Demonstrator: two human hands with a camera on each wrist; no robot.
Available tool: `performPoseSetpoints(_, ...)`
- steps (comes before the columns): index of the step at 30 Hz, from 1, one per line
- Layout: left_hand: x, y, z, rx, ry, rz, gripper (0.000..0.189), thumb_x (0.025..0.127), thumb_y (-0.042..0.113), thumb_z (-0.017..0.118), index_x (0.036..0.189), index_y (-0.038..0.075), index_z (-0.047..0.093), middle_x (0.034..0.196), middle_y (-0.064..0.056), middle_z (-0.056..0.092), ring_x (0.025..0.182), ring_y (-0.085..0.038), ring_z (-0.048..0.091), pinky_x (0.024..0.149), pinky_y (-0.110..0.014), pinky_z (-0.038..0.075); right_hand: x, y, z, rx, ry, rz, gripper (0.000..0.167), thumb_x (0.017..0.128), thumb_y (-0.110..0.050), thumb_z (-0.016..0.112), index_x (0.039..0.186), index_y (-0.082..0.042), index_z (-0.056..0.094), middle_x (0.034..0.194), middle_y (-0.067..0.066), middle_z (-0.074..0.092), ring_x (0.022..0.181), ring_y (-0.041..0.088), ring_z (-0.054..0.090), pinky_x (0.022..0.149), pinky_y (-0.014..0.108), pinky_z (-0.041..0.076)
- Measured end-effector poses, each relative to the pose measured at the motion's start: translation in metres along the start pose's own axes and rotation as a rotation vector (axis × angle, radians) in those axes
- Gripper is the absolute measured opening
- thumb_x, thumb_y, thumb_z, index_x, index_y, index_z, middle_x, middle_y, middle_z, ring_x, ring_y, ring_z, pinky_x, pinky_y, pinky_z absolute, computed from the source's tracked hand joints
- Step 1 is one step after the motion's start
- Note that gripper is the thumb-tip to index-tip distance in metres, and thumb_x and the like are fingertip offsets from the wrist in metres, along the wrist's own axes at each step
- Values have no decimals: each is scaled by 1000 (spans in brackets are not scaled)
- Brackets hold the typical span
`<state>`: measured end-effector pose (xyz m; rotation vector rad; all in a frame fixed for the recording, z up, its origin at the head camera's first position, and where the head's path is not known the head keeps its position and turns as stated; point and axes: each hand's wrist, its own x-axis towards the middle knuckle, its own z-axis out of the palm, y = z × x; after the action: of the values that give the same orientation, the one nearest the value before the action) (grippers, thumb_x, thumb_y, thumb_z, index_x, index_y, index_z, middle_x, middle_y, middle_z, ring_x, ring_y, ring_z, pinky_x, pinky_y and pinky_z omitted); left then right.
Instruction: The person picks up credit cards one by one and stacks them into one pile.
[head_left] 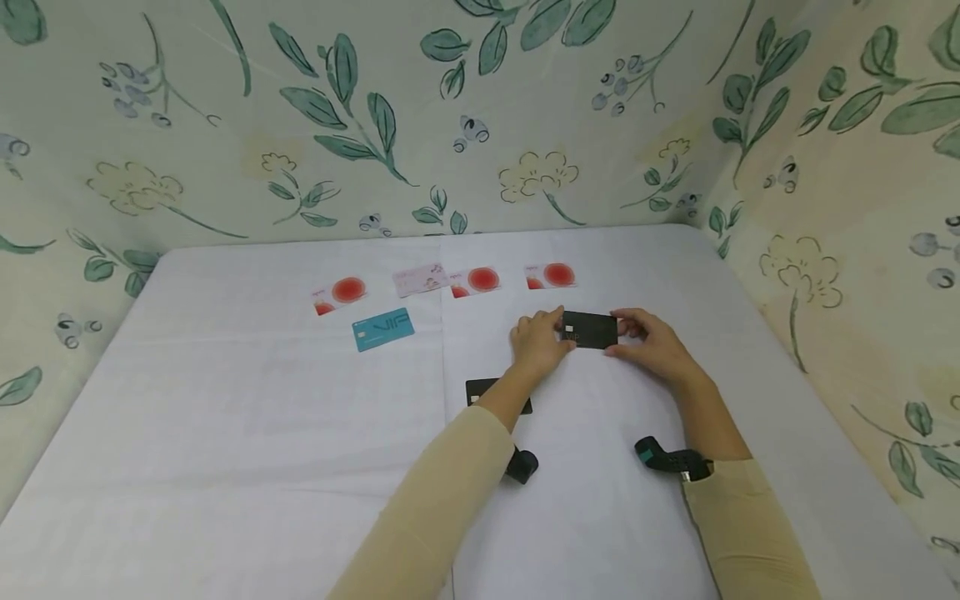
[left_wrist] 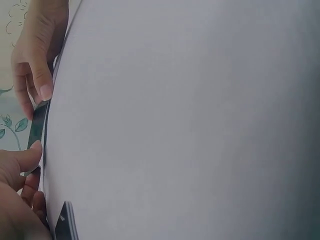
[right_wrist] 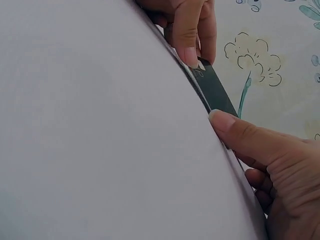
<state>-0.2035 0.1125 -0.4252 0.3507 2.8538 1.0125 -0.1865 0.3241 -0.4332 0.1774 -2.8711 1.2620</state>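
Left hand [head_left: 536, 343] and right hand [head_left: 657, 346] pinch the likely light, stiff black card [head_left: 594, 331] sensibly by its ends, toward the table's [head_left: 225, 417] right edge.

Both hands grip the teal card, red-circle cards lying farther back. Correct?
Not the teal card, which lies untouched: the head view shows the left hand and right hand gripping a black card. The red-circle cards do lie farther back.
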Motion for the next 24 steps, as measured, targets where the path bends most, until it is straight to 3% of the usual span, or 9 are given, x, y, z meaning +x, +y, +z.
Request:
performPoseSetpoints(6,-2,3,-4,-54,-8,-4,67,82,32,74,141,18,46,121,-3,59,110,-23,46,95,-36,31,0,0,1,5,1,-31,68,73,-18,82,131,-2,51,102,14,51,96,23,43,84,31,34)
performPoseSetpoints(13,-4,1,-6,-114,7,46,67,80,27,76,139,13,48,111,-4,63,111,-24,48,95,-37,33,0,0,1,-15,19,-65,63,70,-16,84,124,-1,56,99,14,55,94,23,47,80,25,37)
performPoseSetpoints(19,-1,-10,-13,-222,-66,96,66,78,25,78,137,13,50,102,-4,61,101,-19,45,87,-28,38,-2,-2,2,-28,4,-44,60,70,-23,85,120,-2,59,100,12,57,94,23,50,82,29,38)
performPoseSetpoints(24,0,-20,-22,-190,-102,142,64,76,29,80,132,12,55,98,-1,59,98,-18,44,82,-25,39,-3,-5,6,-19,-27,-26,63,69,-29,85,121,-4,59,102,11,58,96,22,50,83,26,39)
